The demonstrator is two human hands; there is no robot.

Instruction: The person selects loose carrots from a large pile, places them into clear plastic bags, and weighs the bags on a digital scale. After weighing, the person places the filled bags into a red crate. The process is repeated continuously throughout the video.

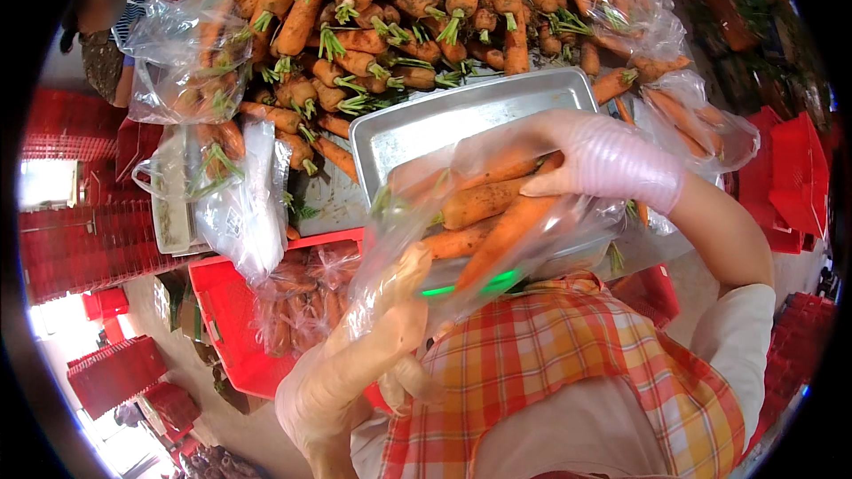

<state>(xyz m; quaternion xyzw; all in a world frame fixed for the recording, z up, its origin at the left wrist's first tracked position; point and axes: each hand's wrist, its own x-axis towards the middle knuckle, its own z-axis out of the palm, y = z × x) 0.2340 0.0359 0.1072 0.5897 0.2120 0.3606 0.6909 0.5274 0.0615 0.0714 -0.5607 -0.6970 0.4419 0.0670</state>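
A clear plastic bag [377, 270] with several orange carrots [484, 204] is in front of me, over a shallow metal tray [422, 129]. My right hand [612, 160], in a thin translucent glove, is closed on carrots from the right, its thumb lying across them; its other fingers are partly hidden. At the bag's near left side, my left hand [382, 337], also gloved, pinches the plastic between thumb and fingers. Some soil marks the carrots. Below the bag, a green-lit display [470, 284] shows through the plastic.
Beyond the tray lies a big heap of carrots [355, 44] with trimmed green stems. Filled bags [701, 120] flank it, and a stack of plastic bags [244, 204] hangs at the left. A red crate [222, 319] holding bagged carrots stands low left. Another person [106, 49] is far left.
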